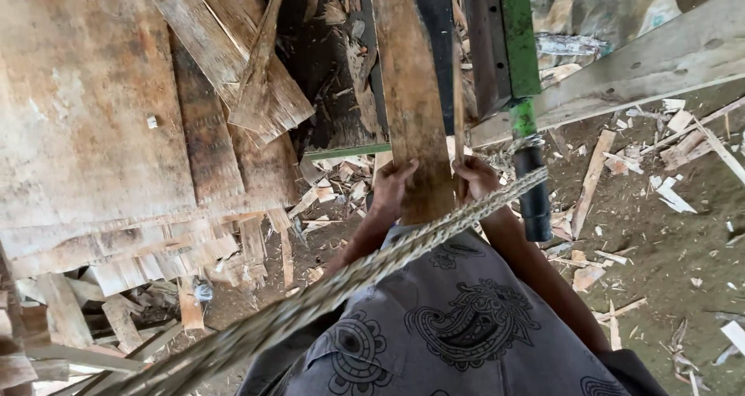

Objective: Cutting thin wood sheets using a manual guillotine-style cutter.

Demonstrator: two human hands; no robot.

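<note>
Both hands' grip (pixel 392 185) (pixel 475 177) on plank (pixel 411 93), rope (pixel 372 268) across, scrap boards (pixel 101 116) alongside.

long worn wooden plank (pixel 410 93), near end gripped at both edges.

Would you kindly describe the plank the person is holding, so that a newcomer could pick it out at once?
Start from the green metal bar at upper right and move left to the dark gap. A long brown plank runs down through it to the person's waist, its near end held between the left hand and right hand. Unlike the stacked boards on the left, it lies alone, crossed by a braided rope.
</note>
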